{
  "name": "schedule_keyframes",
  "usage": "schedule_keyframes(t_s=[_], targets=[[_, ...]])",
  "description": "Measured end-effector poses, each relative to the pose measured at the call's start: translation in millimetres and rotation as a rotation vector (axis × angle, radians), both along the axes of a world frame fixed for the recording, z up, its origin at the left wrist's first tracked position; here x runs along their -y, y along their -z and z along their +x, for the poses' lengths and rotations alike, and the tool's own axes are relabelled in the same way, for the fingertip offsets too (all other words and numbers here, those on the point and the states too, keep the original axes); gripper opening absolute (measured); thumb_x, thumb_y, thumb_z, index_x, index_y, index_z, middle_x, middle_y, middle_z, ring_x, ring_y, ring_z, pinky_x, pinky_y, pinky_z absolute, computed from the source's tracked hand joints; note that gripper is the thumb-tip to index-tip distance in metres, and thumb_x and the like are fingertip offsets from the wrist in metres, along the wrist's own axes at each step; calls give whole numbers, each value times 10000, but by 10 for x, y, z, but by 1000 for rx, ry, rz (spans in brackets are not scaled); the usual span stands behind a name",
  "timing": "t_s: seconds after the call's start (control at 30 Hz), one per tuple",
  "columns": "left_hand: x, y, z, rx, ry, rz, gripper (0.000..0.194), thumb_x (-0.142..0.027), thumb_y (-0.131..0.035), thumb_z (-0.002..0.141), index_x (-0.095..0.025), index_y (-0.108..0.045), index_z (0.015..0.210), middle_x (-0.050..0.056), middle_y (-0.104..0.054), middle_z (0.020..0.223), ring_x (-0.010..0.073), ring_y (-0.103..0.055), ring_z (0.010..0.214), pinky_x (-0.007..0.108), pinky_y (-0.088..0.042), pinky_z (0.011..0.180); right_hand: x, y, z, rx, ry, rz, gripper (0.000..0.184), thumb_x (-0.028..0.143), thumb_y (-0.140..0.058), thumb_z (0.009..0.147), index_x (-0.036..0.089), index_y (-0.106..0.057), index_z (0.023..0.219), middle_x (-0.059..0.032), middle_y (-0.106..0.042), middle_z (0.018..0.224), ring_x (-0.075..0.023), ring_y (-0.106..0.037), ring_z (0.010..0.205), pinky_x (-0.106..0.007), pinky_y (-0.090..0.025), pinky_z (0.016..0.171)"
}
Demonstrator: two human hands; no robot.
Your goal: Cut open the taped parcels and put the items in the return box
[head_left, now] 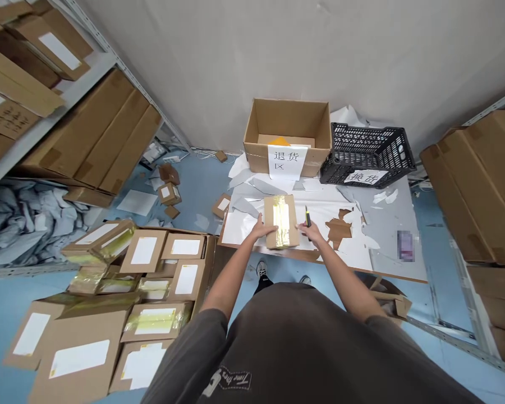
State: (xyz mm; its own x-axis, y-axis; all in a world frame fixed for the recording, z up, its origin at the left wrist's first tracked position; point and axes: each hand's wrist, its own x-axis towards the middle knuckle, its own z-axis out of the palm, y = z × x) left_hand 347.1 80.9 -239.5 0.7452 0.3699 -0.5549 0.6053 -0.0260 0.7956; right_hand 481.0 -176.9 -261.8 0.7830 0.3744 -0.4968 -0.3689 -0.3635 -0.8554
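Observation:
A small cardboard box (270, 215) lies on the table in front of me, with a white label and shiny yellowish tape down its middle. My left hand (261, 228) grips its left side, thumb over the top face. At the box's right edge, my right hand (311, 230) touches the cardboard with its fingertips. That same hand is closed round a black and yellow utility knife (307, 216), its tip pointing away from me. I cannot tell whether the blade is out.
Behind the box stand a large open carton (256, 158) with a paper sign and a black plastic crate (339, 163). Torn white paper covers much of the table (398, 224). Left of me, taped boxes (141, 251) are piled up. Shelves hold more cartons (96, 129).

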Motion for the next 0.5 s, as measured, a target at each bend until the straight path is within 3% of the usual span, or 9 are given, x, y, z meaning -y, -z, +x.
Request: schedule_keyframes(t_s=[0.1,0.17,0.23,0.33,0.43,0.5], targets=[[127,34,-46,131,-15,-75,1378,-538,-1056,546,-237,-309,1663,202,-629,1522,351,-660,1339,484,-562,1112,1,19,-229,-18,-16,16,764,640,-984,438,273,-468,865,-34,-698,986,-220,-673,871,-339,-580,745],[263,18,-35,178,-67,-47,1299,-530,-1042,595,-245,-337,1648,181,-618,1538,326,-655,1344,475,-565,1124,-89,-43,-128,13,-32,43,784,637,-990,409,271,-460,856,-26,-690,966,-216,-656,861,-339,-574,761],[415,-11,-6,169,-125,-15,1198,-531,-992,702,-261,-317,1654,167,-625,1532,302,-667,1328,456,-588,1092,-200,-144,157,61,-82,65,757,630,-986,436,262,-482,865,-22,-682,951,-208,-640,843,-332,-560,758],[646,-47,35,62,-128,30,1124,-542,-860,878,-295,-145,1709,166,-616,1550,264,-692,1291,407,-620,1003,-373,-284,720,117,-242,26,683,572,-994,488,244,-526,863,-6,-661,887,-194,-611,793,-320,-533,724],[796,-81,45,-41,-72,122,1214,-537,-807,921,-308,64,1733,186,-564,1604,274,-666,1337,426,-597,1023,-532,-318,1128,138,-397,-99,613,480,-1008,527,240,-523,813,7,-643,808,-193,-600,769,-301,-511,683],[798,-127,31,-50,13,260,1271,-529,-810,910,-271,122,1736,223,-494,1651,322,-582,1442,491,-536,1112,-602,-282,1240,156,-467,-191,580,437,-1006,554,241,-518,799,15,-640,776,-191,-601,759,-285,-500,662]])
